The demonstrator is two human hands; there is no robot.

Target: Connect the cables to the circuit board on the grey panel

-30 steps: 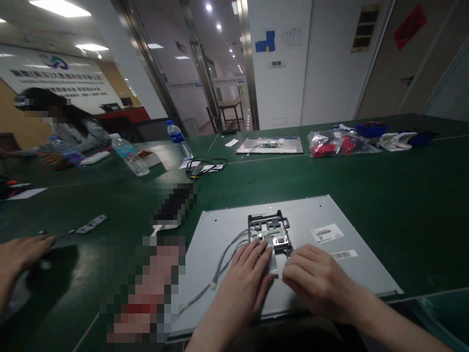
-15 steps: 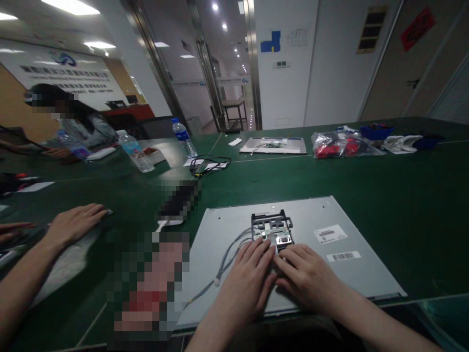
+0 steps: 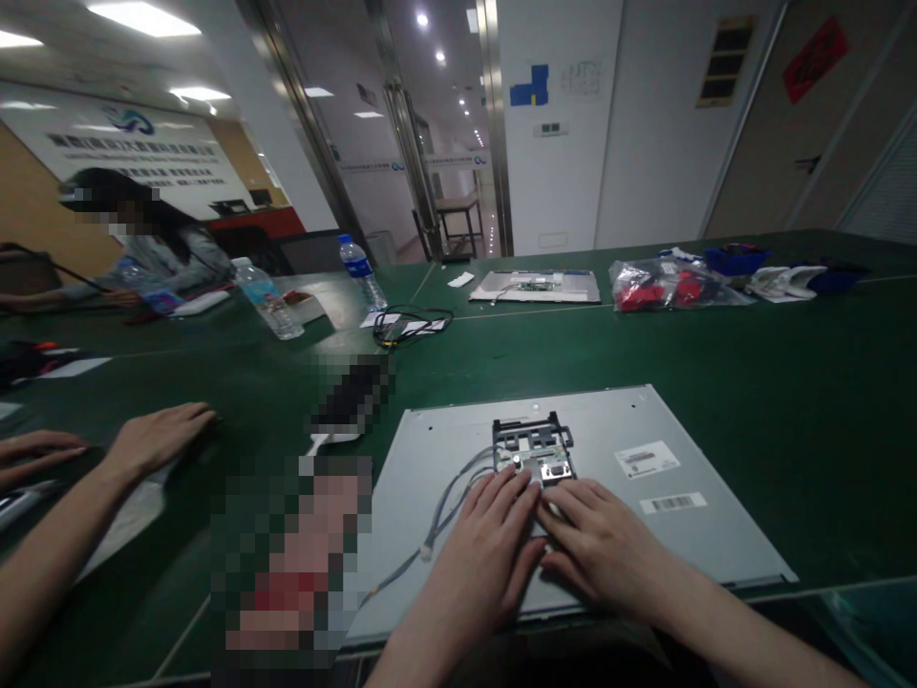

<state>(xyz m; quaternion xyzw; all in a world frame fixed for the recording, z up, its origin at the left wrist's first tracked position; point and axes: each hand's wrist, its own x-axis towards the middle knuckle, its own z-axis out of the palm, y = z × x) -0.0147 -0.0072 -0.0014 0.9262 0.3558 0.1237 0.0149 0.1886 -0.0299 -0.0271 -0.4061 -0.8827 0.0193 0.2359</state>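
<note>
A flat grey metal panel (image 3: 688,535) lies on the green table. At its middle sits a black bracket (image 3: 534,435) with a small circuit board (image 3: 555,468), and grey cables (image 3: 438,516) run from it to the left. My left hand (image 3: 494,526) rests over the board's lower left edge, its fingers bent and close together. My right hand (image 3: 598,530) is at the lower right edge, fingers curled, the tips nearly meeting those of my left hand. Whatever lies under the fingertips is hidden.
Another person's hand (image 3: 161,440) and forearm reach over the green table (image 3: 688,354) at left. Water bottles (image 3: 268,301), a coiled black cable (image 3: 412,325), a second panel (image 3: 534,287) and plastic bags with red items (image 3: 666,287) lie farther back. A person sits at far left.
Both my hands have stayed nearly still at the board. At left, the other person's hands have shifted slightly.
</note>
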